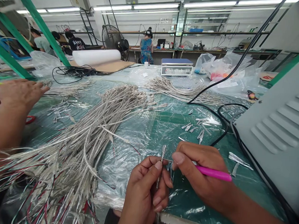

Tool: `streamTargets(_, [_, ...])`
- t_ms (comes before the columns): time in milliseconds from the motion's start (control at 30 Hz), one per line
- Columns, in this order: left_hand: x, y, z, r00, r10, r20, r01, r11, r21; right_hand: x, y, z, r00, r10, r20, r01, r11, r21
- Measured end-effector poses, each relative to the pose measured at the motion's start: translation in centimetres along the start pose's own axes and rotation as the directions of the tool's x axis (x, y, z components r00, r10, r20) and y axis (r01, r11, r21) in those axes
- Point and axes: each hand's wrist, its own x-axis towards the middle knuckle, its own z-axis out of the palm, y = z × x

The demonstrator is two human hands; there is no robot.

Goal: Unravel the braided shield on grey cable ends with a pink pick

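Note:
My left hand [144,190] is closed round a thin silver-sheathed cable [162,153], pinching it upright near its tip at the front edge of the table. My right hand [198,172] grips a pink-handled tool [213,173] like a pen, its point touching the cable tip. A large heap of the same silver cables [90,132], with red, black and green wires at their ends, lies to the left of my hands. Small cut foil scraps [198,126] are scattered just beyond my hands.
Another person's hand and forearm [15,94] rest on the table at the left. A grey machine housing [276,129] with black cords [223,111] stands at right. A scale [177,66], plastic bags [224,67] and a white roll [96,57] sit further back. Workers stand at far benches.

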Motion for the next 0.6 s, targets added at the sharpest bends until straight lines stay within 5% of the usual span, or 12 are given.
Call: streamTargets(600, [-0.1,-0.02,0.14,1.0,-0.002,0.0,0.002,1.0,0.015,0.01,0.16,0.08,1.0,-0.008,-0.028,0.008,1.0,-0.017])
